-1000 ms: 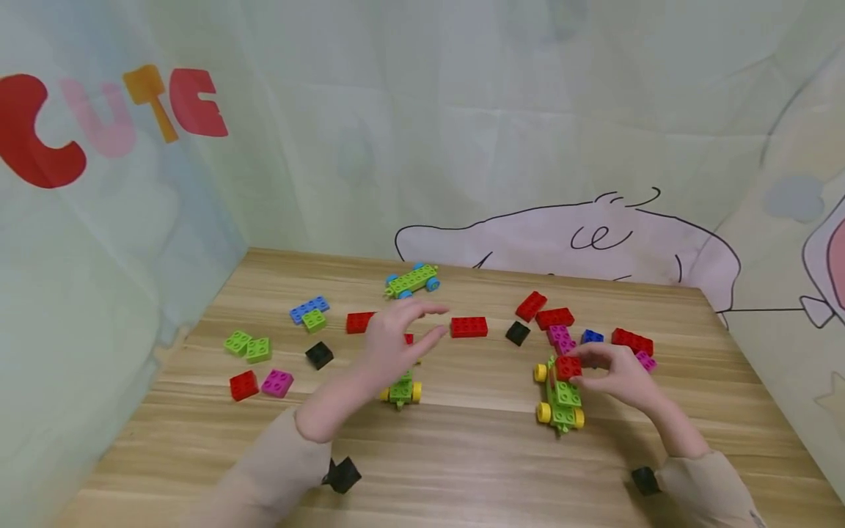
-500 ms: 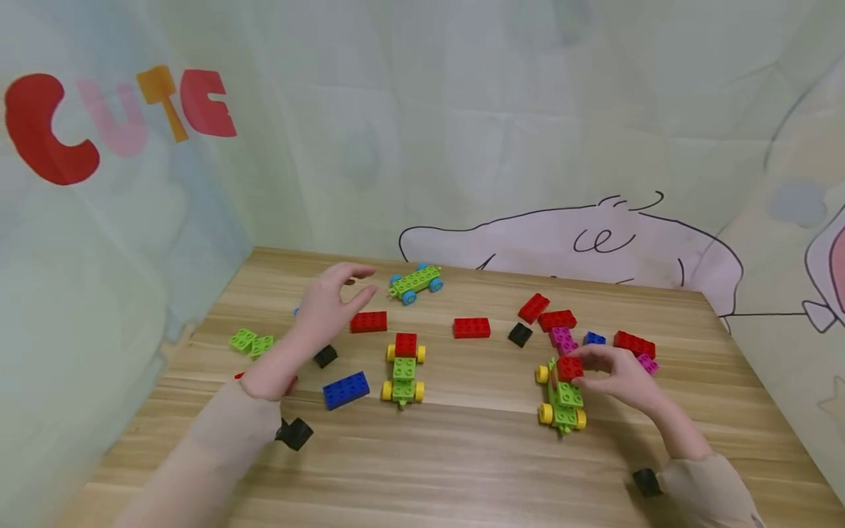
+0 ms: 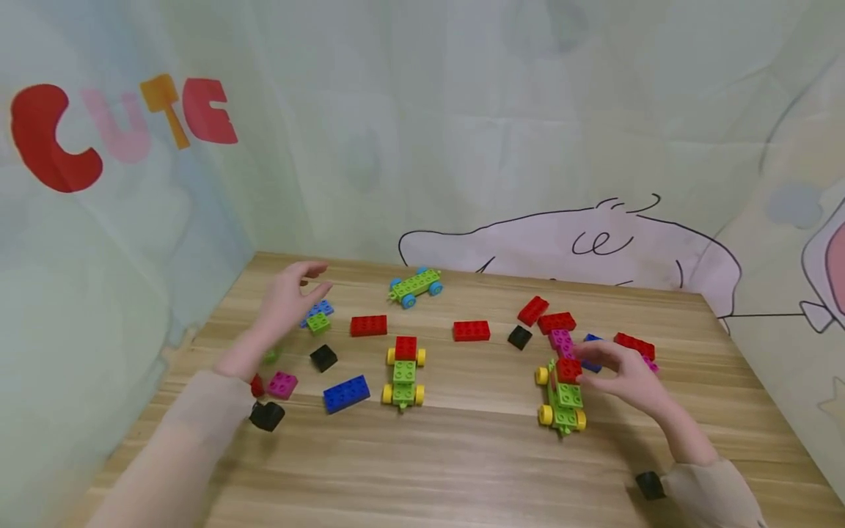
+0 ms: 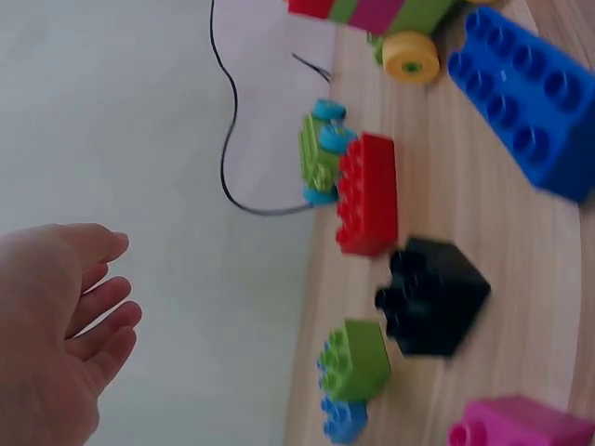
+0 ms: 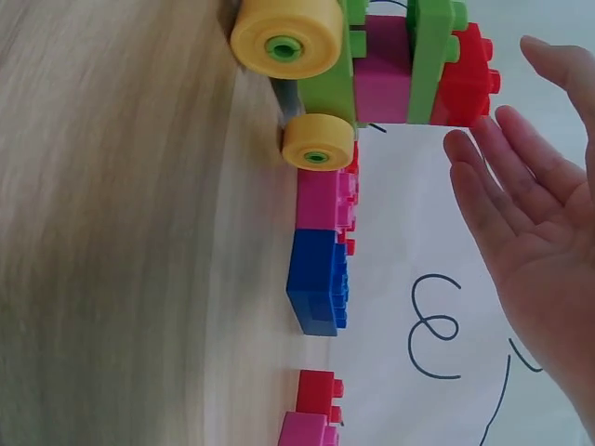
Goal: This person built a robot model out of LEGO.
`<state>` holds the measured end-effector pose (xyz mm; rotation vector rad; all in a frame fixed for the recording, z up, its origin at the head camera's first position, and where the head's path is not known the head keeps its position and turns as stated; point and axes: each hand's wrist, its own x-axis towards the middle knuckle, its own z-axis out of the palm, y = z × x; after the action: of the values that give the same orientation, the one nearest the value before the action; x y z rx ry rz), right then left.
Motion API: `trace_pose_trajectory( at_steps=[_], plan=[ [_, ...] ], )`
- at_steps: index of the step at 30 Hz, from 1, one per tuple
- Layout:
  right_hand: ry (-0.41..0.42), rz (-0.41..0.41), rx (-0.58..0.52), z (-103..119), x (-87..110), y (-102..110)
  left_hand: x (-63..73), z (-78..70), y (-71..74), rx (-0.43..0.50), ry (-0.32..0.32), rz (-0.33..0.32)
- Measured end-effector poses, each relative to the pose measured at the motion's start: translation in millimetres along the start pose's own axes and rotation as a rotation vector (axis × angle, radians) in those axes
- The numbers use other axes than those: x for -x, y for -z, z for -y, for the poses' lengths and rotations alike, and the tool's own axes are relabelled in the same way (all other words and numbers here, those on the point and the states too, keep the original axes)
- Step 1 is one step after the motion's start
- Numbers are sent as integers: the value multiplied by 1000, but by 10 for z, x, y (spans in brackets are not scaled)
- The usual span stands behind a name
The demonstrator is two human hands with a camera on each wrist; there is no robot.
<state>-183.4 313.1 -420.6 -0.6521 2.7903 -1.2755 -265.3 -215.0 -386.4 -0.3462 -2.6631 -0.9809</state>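
Observation:
My left hand [image 3: 284, 302] hovers at the left, over the light blue brick [image 3: 321, 309] and the small lime brick [image 3: 318, 323]. Nothing is in it, and its fingers are loosely bent in the left wrist view. On the right stands a lime toy car [image 3: 565, 416] with yellow wheels and a red brick [image 3: 569, 370] on top. My right hand [image 3: 627, 375] is beside that red brick, thumb and fingers spread; in the right wrist view its fingertips lie close to the brick, and contact is unclear. A similar car [image 3: 404, 372] stands in the middle.
A lime chassis [image 3: 416, 284] with blue wheels sits at the back. Between the hands lie red bricks [image 3: 472, 331], a dark blue brick [image 3: 346, 394] and black bricks [image 3: 323, 358]. Magenta [image 3: 282, 384] and more red bricks [image 3: 635, 345] lie at the sides.
My left hand has moved left and away from the middle car, bringing that car and the dark blue brick into sight. My right hand has shifted slightly off the red brick.

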Motion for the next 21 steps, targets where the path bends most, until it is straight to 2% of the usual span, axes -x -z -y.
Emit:
trace_pose_trajectory(
  at_steps=[5, 10, 17, 21],
  plan=[
    [53, -57, -31, 27, 18, 5, -3, 237, 56, -6, 65, 43],
    [92, -102, -48, 43, 49, 16, 7, 421, 98, 0, 102, 88],
    [105, -117, -61, 57, 62, 29, 10, 633, 108, 8, 195, 203],
    [96, -123, -60, 68, 68, 32, -4, 709, 107, 7, 215, 275]
  ],
)
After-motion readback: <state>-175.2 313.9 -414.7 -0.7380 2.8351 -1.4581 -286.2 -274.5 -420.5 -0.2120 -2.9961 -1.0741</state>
